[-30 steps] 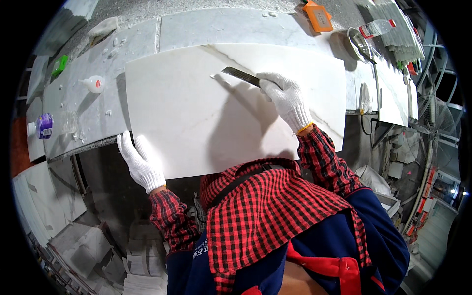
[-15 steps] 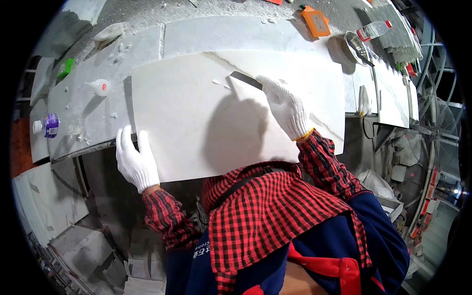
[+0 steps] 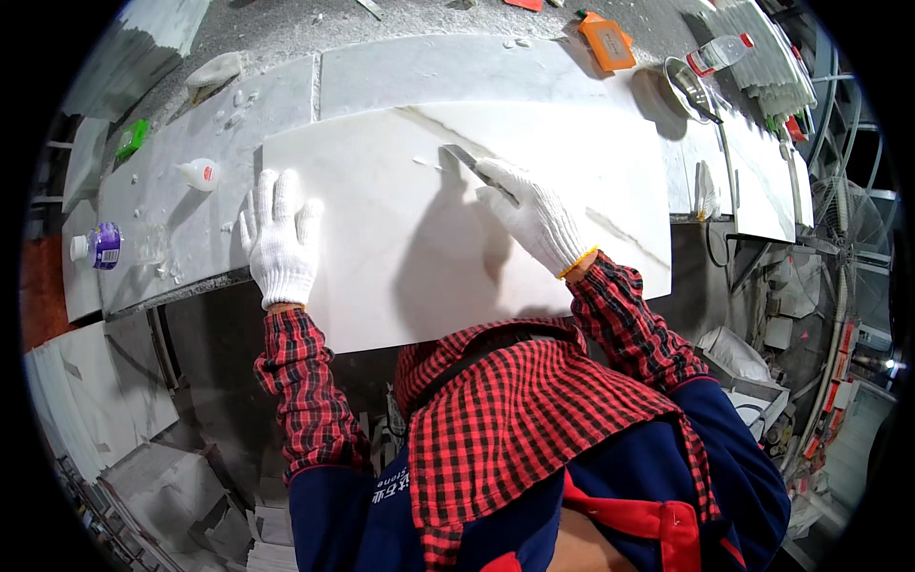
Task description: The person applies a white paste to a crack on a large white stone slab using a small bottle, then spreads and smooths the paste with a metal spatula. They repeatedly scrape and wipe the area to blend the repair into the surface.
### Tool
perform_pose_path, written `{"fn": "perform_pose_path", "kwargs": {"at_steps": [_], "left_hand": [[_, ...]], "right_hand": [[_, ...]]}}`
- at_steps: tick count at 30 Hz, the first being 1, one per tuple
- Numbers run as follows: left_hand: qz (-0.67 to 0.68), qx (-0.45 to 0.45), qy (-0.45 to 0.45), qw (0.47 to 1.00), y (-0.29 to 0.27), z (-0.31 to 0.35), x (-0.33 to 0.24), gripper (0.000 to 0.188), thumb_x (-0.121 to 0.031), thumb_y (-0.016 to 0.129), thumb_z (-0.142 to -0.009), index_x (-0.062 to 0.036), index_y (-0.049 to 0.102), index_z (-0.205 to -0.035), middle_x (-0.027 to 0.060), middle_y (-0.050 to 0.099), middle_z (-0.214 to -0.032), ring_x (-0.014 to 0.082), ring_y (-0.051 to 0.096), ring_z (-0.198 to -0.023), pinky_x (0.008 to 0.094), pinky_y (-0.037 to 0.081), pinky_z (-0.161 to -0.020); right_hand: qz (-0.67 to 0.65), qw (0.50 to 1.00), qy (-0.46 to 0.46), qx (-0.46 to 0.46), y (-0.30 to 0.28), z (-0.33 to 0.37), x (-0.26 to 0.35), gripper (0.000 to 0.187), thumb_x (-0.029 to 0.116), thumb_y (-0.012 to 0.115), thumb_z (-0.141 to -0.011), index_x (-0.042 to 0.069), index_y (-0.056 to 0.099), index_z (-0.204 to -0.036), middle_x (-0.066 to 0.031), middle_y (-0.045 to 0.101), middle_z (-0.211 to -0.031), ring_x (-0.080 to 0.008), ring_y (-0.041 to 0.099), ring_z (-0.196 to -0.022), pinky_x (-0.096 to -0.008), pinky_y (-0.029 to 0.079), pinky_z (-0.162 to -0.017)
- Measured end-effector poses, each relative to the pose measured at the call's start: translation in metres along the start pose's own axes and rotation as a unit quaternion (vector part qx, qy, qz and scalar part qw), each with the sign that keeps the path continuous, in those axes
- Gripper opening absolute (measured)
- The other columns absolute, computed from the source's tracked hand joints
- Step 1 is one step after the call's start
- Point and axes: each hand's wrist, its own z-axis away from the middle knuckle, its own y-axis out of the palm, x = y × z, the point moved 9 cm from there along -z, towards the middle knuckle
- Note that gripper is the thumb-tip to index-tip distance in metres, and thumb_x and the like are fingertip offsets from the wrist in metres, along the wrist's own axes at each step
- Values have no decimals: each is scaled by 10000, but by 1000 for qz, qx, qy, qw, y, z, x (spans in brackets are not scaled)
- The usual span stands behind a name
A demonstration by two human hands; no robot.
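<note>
Left hand spread at the left edge of the white slab on the tabletop, well apart from the right hand, curled around a thin blade. Could scratch the slab if tilted or pressed too hard over white chips.

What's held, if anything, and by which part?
The right hand holds a thin, flat tool by its nearer end; the left hand is spread at the left edge of the slab, apparently holding nothing.

White-gloved hands, red checked sleeves, navy top.
</note>
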Motion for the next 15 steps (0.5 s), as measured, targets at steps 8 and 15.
{"fn": "perform_pose_path", "kwargs": {"at_steps": [8,15], "left_hand": [[22,11,-17,1000,6,1,4,543,-451,537,-958,-181,491,-1426,85,426,-1511,358,392,-1378,536,278,-1136],[17,10,-19,1000,1,-1,1,531,-408,588,-949,-182,510,-1422,91,446,-1497,343,411,-1363,503,310,-1124]], "right_hand": [[69,993,-92,21,20,-1,40,360,256,596,-929,128,601,-1265,-127,641,-805,-308,632,-696,-430,513,-612],[77,992,-80,56,27,11,36,383,255,588,-940,181,593,-1316,-101,634,-825,-281,622,-737,-399,500,-628]]}}
